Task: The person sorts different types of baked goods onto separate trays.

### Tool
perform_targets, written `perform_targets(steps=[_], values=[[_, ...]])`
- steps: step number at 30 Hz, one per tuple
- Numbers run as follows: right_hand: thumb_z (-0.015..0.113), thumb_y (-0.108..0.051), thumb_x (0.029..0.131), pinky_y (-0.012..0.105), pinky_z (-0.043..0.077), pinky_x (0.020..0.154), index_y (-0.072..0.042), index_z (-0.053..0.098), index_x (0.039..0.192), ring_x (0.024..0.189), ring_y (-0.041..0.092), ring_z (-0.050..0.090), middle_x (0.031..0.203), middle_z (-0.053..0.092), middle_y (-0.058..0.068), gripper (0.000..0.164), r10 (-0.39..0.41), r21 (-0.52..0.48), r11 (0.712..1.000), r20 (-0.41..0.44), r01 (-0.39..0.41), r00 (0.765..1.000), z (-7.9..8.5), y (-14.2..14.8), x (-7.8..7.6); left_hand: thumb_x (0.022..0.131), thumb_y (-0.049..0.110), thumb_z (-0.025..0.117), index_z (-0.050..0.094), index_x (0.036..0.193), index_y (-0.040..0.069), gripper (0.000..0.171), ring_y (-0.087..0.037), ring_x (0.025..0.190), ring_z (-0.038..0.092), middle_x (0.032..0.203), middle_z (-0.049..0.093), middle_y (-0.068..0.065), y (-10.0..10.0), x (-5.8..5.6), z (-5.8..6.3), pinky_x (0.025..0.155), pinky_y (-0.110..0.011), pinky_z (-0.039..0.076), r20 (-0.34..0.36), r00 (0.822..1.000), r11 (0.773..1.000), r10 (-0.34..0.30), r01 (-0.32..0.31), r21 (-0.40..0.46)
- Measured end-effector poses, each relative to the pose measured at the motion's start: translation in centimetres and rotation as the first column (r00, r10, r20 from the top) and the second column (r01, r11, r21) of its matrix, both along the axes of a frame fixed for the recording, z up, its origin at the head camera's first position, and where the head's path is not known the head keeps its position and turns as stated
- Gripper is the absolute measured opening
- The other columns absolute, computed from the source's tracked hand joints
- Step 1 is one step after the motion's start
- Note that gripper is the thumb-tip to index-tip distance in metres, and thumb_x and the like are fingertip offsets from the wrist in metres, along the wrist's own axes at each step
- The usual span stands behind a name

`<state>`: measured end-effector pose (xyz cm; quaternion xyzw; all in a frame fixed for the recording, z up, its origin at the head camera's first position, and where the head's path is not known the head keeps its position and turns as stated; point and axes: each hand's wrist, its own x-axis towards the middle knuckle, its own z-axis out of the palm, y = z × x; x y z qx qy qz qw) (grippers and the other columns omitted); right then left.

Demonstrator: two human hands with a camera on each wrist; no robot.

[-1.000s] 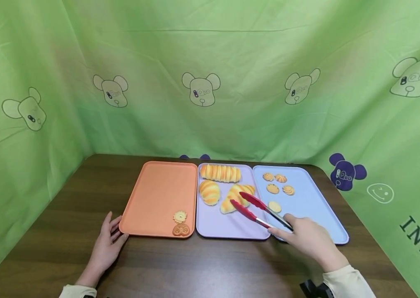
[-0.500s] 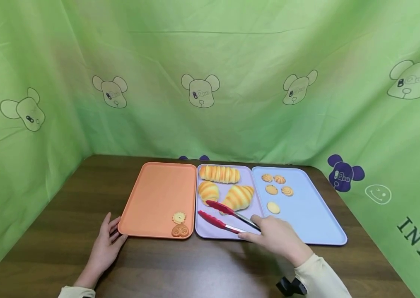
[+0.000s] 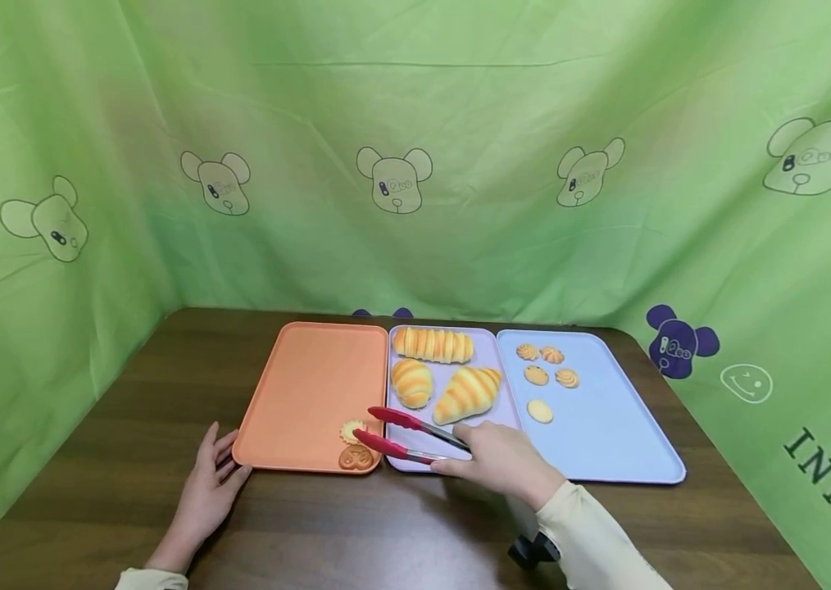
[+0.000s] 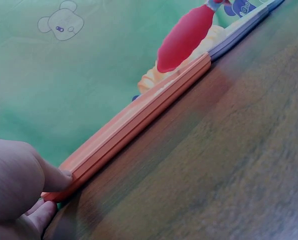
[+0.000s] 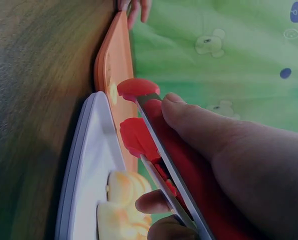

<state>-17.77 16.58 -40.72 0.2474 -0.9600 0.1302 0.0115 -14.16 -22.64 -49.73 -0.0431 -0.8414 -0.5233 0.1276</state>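
My right hand (image 3: 504, 459) holds red-tipped tongs (image 3: 393, 447), gripping them between thumb and curled fingers. The tong arms stand apart with nothing between their tips, above the seam of the orange and purple trays. One tip overlaps a pale flower-shaped cookie (image 3: 349, 428) in the head view. Just below that lies a brown pretzel-shaped cookie (image 3: 355, 458), both on the orange tray (image 3: 312, 385). At that tray's near left corner my left hand (image 3: 205, 492) pinches the rim between thumb and fingers, as the left wrist view shows thumb (image 4: 64, 176) against the wall.
The purple tray (image 3: 507, 410) bears a long ridged bread roll (image 3: 433, 345), a small croissant (image 3: 411, 383) and a larger croissant (image 3: 469, 395). Several small cookies (image 3: 540, 411) lie on the blue tray (image 3: 615, 434). Green printed cloth (image 3: 312, 246) hangs behind the wooden table (image 3: 327, 533).
My right hand has carried the spread tongs leftward, from over the larger croissant to the right edge of the orange tray. My left hand has stayed at its corner.
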Motion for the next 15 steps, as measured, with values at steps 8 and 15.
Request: perform_targets(steps=[8,15], values=[[0.071,-0.058,0.085,0.033,0.037,0.048,-0.015,0.052,0.075,0.055,0.012,0.042,0.058,0.040,-0.006,0.048,0.018,0.028,0.999,0.028,-0.018,0.999,0.2,-1.6,-0.9,0.094,-0.012,0.059,0.002,0.149,-0.019,0.080,-0.053,0.130,0.038,0.144,0.035,-0.041,0.0,0.0,0.2,0.085,0.005,0.032,0.010,1.000,1.000,0.003,-0.003,-0.006],[0.072,-0.057,0.084,0.034,0.035,0.044,-0.012,0.054,0.073,0.052,0.014,0.042,0.056,0.041,-0.004,0.049,0.022,0.040,0.999,0.005,-0.022,1.000,0.1,-2.6,-1.7,0.094,-0.011,0.059,0.001,0.149,-0.019,0.081,-0.053,0.130,0.038,0.144,0.034,-0.041,0.0,0.1,0.2,0.085,0.005,0.032,0.010,1.000,1.000,0.003,-0.003,-0.001]])
